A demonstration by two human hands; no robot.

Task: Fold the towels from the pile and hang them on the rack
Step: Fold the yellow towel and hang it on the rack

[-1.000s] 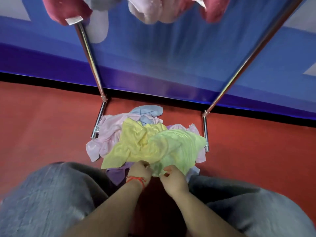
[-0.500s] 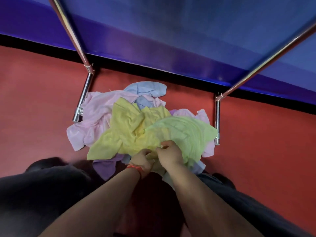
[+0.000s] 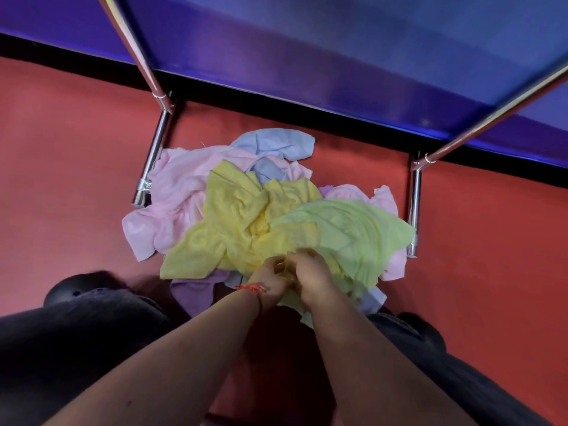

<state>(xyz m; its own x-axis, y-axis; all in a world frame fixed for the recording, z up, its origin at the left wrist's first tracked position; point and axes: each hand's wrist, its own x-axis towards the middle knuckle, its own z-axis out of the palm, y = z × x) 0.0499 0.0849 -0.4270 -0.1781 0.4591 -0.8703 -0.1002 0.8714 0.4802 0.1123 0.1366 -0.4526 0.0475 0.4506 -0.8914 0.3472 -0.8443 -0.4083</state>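
- Head view: a pile of towels (image 3: 261, 210) is seen heaped on the red floor (image 3: 61, 164), between the two chrome feet of the rack (image 3: 153, 161).
- The left rack foot is touched by the pink towel (image 3: 178, 192) at the pile's left side; the right rack foot (image 3: 415, 207) stands just beside the pile's right edge.
- A yellow towel (image 3: 233, 216) is spread crumpled over the middle of the pile, and a light green towel (image 3: 353, 232) is draped over the right part, overlapping the yellow one.
- A pale blue towel (image 3: 276, 142) is seen at the far side of the pile, and a lilac towel (image 3: 193, 290) shows at the near left, partly under the yellow one.
- The left hand (image 3: 270, 281) is held at the near edge of the pile, with fingers curled; yellow cloth appears to be pinched in it, though the grip is partly hidden.
- The right hand (image 3: 313, 278) is placed close against the left one, its fingers curled into the near edge of the light green towel, which is gripped.
- A red thread band (image 3: 250, 288) is worn on the left wrist.
- Dark trouser legs (image 3: 76, 333) are seen at both lower corners.
- A blue wall (image 3: 338, 50) with a black skirting is seen behind the rack's slanting poles.
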